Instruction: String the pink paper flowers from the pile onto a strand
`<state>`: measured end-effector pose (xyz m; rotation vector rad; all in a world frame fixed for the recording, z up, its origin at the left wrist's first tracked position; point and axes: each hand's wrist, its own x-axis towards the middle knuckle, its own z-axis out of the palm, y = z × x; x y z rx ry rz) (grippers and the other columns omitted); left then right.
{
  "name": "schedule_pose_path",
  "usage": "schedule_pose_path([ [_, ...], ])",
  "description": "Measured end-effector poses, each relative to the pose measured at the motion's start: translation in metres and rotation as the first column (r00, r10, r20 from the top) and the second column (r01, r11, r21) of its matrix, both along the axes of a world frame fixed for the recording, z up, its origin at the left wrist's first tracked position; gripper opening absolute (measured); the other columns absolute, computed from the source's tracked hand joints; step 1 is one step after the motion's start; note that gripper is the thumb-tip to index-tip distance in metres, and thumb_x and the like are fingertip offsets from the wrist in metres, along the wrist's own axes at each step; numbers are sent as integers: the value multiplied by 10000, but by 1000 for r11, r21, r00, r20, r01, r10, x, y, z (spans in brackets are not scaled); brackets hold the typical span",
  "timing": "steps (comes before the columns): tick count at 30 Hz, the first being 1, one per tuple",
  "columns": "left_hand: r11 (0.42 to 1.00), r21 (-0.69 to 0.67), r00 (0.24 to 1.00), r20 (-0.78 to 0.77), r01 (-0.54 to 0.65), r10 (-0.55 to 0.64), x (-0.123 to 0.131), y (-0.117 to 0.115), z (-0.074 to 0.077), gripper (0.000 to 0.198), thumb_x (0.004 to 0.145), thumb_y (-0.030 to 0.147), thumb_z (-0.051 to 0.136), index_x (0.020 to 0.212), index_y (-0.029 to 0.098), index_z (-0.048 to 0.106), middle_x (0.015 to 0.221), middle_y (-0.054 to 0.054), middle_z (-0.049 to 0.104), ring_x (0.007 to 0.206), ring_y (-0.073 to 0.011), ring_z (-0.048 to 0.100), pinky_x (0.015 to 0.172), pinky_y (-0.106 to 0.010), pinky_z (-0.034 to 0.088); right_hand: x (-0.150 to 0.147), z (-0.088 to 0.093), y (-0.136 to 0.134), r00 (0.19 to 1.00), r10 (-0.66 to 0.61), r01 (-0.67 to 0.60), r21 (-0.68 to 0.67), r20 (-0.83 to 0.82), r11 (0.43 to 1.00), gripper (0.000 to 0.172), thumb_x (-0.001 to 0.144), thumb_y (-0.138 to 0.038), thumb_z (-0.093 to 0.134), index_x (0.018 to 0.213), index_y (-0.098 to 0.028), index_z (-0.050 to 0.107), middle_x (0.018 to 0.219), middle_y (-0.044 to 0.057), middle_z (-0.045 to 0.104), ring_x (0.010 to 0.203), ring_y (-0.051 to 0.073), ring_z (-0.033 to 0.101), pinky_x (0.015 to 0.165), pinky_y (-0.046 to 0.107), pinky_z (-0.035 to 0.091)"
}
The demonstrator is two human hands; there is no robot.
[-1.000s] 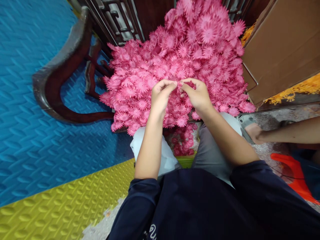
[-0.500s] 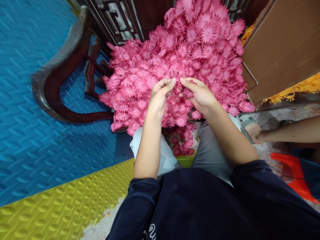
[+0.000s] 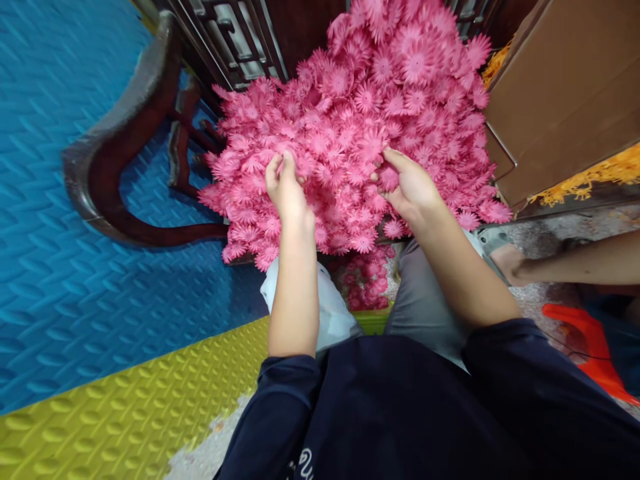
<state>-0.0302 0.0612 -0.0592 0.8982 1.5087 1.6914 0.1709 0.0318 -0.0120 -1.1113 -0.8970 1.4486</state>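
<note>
A big heap of pink artificial flowers with thin, pointed petals lies in front of me. My left hand is over the left part of the heap, thumb and forefinger slightly apart, with nothing visible between them. Its other fingers are mostly hidden beneath. On the right, my right hand curls its fingers and thumb round a pink flower that shows in the palm. Its fingertips are close to another flower on the heap; whether they touch it I cannot tell.
A dark wooden chair arm curves at left. Cardboard stands at right, with orange yarn-like material beside it. More pink flowers lie below, between my knees. Another person's leg reaches in from the right, near a red-orange object.
My hands have moved apart from where they met over the heap. The left went left and its fingers loosened; the right shifted slightly right, keeping a flower in its palm.
</note>
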Motion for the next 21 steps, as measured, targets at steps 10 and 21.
schedule_pose_path([
  [10,915,183,930,-157,358,-333,54,-37,43,259,770,484,689,835,233,672,861,-19,685,852,-147,624,783,-283,494,-21,13,-16,993,46,-54,-66,-113,996,156,751,-311,702,844,-208,629,809,-34,655,672,62,589,625,200,506],
  [21,924,84,926,35,372,-376,52,-40,51,176,768,354,722,741,188,671,779,-7,674,806,-127,627,784,-250,482,-18,8,-13,997,6,-9,-34,-79,999,278,683,-417,755,827,-221,617,771,-33,625,659,74,584,617,224,498],
])
